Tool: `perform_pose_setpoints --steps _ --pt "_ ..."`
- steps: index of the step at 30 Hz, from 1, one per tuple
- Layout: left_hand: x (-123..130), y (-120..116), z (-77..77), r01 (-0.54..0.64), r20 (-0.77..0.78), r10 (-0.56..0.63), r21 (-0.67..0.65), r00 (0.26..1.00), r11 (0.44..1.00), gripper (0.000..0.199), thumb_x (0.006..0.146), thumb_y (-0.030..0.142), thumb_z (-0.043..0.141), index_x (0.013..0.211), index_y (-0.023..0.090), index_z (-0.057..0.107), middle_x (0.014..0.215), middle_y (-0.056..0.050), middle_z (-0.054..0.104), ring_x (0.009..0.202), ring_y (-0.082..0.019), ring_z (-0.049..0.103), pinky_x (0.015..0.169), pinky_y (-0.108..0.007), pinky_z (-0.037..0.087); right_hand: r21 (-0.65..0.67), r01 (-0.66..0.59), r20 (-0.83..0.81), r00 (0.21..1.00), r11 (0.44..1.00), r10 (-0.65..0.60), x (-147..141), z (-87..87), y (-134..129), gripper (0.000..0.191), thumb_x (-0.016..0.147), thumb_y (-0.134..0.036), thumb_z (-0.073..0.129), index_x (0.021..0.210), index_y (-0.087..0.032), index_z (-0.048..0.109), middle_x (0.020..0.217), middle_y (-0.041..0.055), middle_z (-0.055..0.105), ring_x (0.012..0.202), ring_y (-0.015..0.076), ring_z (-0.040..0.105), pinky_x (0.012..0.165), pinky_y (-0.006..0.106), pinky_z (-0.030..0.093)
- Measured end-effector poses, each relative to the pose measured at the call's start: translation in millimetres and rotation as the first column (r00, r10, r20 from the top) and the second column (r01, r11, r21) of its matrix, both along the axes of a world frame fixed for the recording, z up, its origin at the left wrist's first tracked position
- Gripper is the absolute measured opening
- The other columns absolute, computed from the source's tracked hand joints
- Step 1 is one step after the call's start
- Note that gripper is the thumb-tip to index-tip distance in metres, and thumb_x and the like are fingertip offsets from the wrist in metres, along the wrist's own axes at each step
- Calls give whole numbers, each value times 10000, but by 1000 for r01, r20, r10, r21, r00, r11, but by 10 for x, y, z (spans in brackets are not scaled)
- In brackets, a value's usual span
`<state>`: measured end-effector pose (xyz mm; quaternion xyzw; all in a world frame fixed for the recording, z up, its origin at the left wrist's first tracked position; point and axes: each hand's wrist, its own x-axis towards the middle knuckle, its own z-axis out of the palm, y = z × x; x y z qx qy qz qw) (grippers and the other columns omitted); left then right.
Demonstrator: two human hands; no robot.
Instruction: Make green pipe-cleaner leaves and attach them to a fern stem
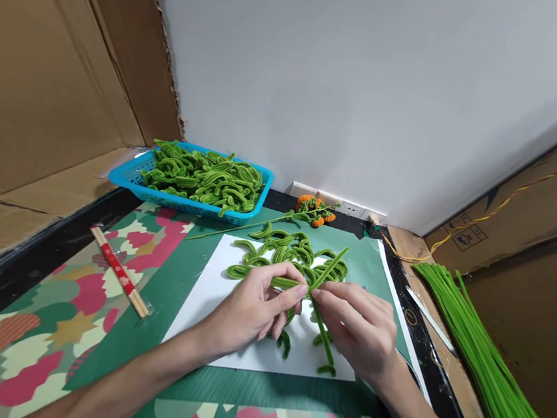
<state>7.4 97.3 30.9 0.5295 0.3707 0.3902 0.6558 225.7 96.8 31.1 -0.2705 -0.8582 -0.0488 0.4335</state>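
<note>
— What are the two hands doing?

— The left hand (251, 310) and the right hand (358, 329) meet over a white sheet (208, 295) in the middle of the worktop (42, 336). Both grips are clenched on one green pipe-cleaner piece (323, 278): the left pinches it between thumb and forefinger at a bent, leafy part, the right pinches just beside, where a straight stem crosses (the fingertips of the two hands nearly touch).

— Where does the stem run?

— Slanting, from up beyond the fingers down past the right hand to the sheet's near edge, where its lower end curls.

— What lies around it?

— A small heap of bent green pieces (284, 250) on the far part of the sheet, touching the piece in hand. The sheet lies on a green mat (175, 278), and that on a cloth with red and yellow leaf shapes.

— And farther off?

— At the far left a blue basket (126, 178) heaped with more curled green pieces. Near the wall, a sprig with orange blossoms (316, 210), its thin stem pointing toward the basket. On the left of the cloth, wrapped chopsticks (118, 271), well apart from the hands. On the right, off the mat, a bundle of straight green pipe cleaners (479, 346) on brown cardboard (how many, I cannot tell).
</note>
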Motion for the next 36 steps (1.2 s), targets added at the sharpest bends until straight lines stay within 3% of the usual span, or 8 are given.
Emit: perform_pose_setpoints --steps 6,14,21,29,36 --pt "-7 -14 -11 -33 -52 35 34 998 999 291 952 455 750 982 202 610 733 39 657 432 -71 552 357 -138 323 17 -11 1 1000 1000 11 7 -8 1 262 975 -33 692 1184 -188 726 971 93 813 834 201 760 720 313 592" --pt "-19 -42 34 -7 -182 33 143 983 990 243 1022 443 663 1006 203 630 560 88 512 432 -85 475 430 -172 354 49 -7 36 999 999 5 -39 26 -43 116 1008 -100 695 1106 -154 723 921 88 814 762 188 741 697 305 562" --pt "-31 -62 58 7 -314 78 260 946 965 261 1026 459 649 998 199 657 679 59 553 548 -110 533 548 -215 450 31 55 21 998 998 -56 -84 -43 -78 88 989 -85 716 1040 -155 731 905 74 808 768 184 745 714 290 561" --pt "-27 -31 72 -4 -187 36 169 982 986 264 1027 460 660 1010 202 606 563 100 503 462 -81 466 448 -171 351 67 19 21 1000 998 -20 -36 -58 -16 212 971 -6 664 1127 -132 732 1029 121 821 953 220 794 855 315 627" --pt "-47 -1 50 -24 -154 47 148 987 989 303 983 467 716 999 167 677 514 71 546 418 -78 454 391 -158 327 91 -8 19 1000 996 6 -28 -85 4 251 951 1 684 1164 -125 725 1038 132 824 970 226 796 872 333 639"
